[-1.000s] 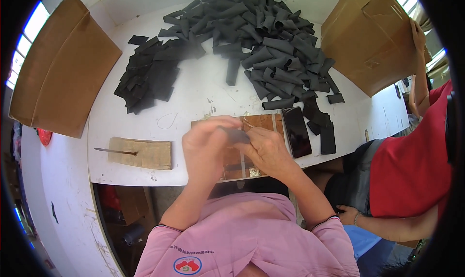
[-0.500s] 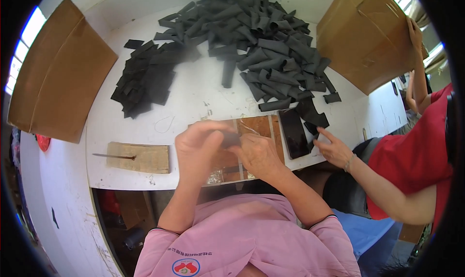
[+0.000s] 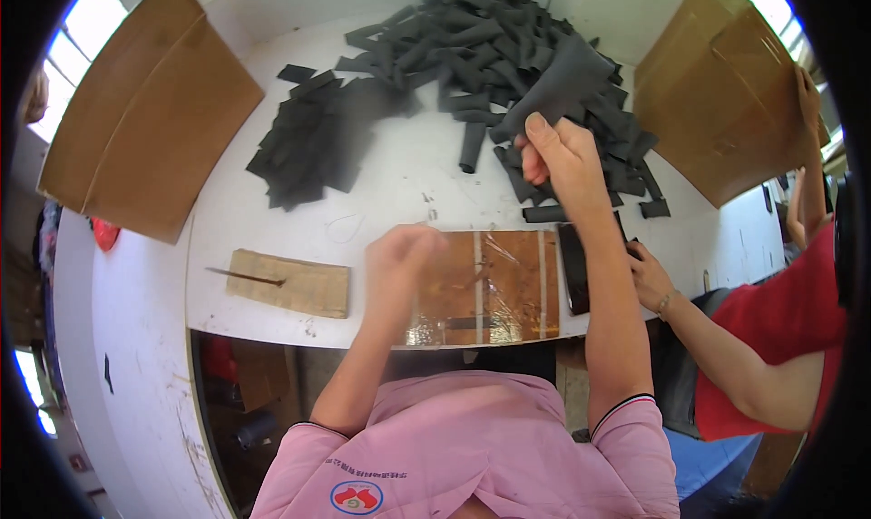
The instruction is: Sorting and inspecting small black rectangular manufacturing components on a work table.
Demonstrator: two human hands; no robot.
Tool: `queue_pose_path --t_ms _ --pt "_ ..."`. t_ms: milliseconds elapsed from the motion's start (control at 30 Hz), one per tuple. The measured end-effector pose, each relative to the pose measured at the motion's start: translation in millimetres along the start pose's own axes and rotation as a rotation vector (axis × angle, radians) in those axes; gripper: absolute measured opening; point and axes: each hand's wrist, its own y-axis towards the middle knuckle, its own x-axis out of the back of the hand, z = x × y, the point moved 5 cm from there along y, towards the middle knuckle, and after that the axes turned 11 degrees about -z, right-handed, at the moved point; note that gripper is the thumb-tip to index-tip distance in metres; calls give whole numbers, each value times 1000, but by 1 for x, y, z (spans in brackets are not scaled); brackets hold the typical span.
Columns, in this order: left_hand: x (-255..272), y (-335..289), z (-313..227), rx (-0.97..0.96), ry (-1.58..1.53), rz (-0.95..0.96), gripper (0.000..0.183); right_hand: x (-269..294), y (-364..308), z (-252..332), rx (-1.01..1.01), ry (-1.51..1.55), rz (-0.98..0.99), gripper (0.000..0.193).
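Black strip [image 3: 564,79], where is it relative to the brown board [image 3: 513,274]?

Beyond the board's far edge, toward its right half. Right hand [image 3: 564,161] has it. Strip slants away from the board and rightward, overlapping the heap of black rolls [image 3: 481,38] in view. Can't tell how high above the heap.

Right hand state?

Clamped on the strip near one end, thumb on top, fingers curled under. Rest of the strip sticks out free.

Left hand [image 3: 399,258]?

At the board's left edge, overlapping it in view. Blurred. Can't tell if fingers are together or apart, or if they hold anything.

Around the board?

Board lies flat at the near edge of the bench [image 3: 399,174], shiny, pale bands running far to near. Phone [image 3: 573,269] just right of it, partly behind the right forearm [image 3: 612,292]. Cardboard pad [image 3: 313,292] left of it. Thin metal rod [image 3: 245,275] overlaps the pad, one end past the pad's left edge; can't tell if lying flat or stuck in.

Further out?

Rolls heaped beyond the board; flat black pieces [image 3: 304,142] beyond and left. Big carton [image 3: 150,111] far left of the board, second carton [image 3: 726,93] far right.

Anyone else?

Co-worker in a red shirt [image 3: 758,356], right of the board. Co-worker's hand [image 3: 649,279] near the phone; can't tell if touching.
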Motion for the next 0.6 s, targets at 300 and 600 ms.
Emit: queue_pose_path --t_ms 300,600 --pt "50 21 50 112 181 -85 11 29 -109 -100 8 -411 -169 13" --pt "34 43 85 -114 319 -155 11 116 -127 -102 225 -932 -439 10"
